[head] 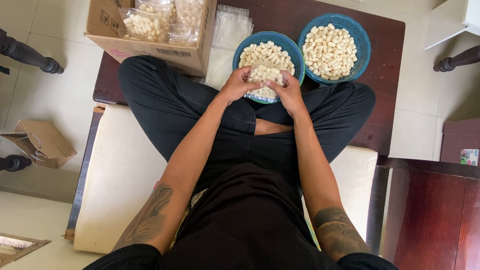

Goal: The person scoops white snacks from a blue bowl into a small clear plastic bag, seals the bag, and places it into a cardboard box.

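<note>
I sit cross-legged on a cream cushion [117, 189]. My left hand [236, 85] and my right hand [290, 93] both grip a small clear plastic bag [265, 76] filled with pale oval pieces. The bag is held over the near blue basket [244, 45], which holds more of the same pale pieces. A second blue basket [362, 48], also full of them, stands just to its right on the dark wooden table [387, 33].
A cardboard box [146, 42] with several filled clear bags stands at the table's left. A stack of flat clear bags [226, 35] lies beside it. A folded brown paper bag [40, 141] lies on the tiled floor at left. Dark wooden furniture [438, 216] stands at right.
</note>
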